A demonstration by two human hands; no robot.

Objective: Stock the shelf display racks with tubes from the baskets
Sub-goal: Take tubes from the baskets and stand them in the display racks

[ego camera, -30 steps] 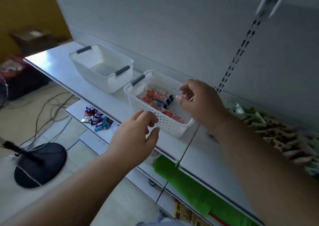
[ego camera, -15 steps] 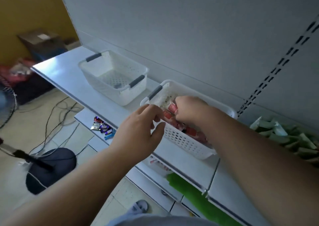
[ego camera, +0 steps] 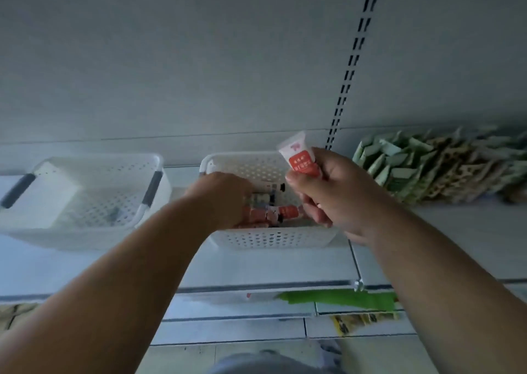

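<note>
1. The right hand [ego camera: 339, 196] grips an orange-and-white tube [ego camera: 299, 156] upright, fingers curled round its lower end, just above the basket's right rim.
2. The left hand [ego camera: 222, 199] reaches down into the white basket [ego camera: 273, 238] among the other tubes [ego camera: 285, 212] — its fingers are hidden, so its grip cannot be told.
3. That basket sits on the shelf [ego camera: 256, 268]; a second basket [ego camera: 82, 202] stands beside it to the left — green packets [ego camera: 413, 165] lie to the right.

Two baskets on the shelf [ego camera: 427, 231] — one [ego camera: 85, 236] left; one [ego camera: 273, 238] right, tubes [ego camera: 285, 212] inside.
</note>
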